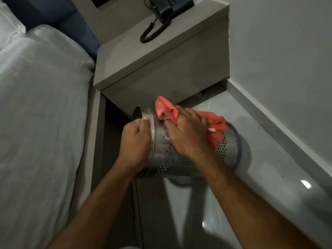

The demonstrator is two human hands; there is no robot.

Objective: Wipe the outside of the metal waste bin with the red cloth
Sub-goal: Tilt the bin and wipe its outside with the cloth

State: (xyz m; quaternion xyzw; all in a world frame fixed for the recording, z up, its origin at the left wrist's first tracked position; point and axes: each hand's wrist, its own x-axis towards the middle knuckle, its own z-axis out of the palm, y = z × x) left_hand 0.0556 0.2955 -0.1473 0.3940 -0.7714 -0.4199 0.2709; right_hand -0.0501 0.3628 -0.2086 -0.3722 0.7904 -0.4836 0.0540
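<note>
The perforated metal waste bin is held on its side above the floor, its open mouth to the left and its base to the right. My left hand grips the bin's rim at the mouth. The red cloth is draped over the bin's upper side, and my right hand presses it against the metal with the fingers closed on a bunched part. The far side of the bin is hidden.
A grey bedside table stands just behind the bin, with a black corded telephone on it. A bed with white linen fills the left. A white wall with skirting runs along the right. Glossy floor tiles lie below.
</note>
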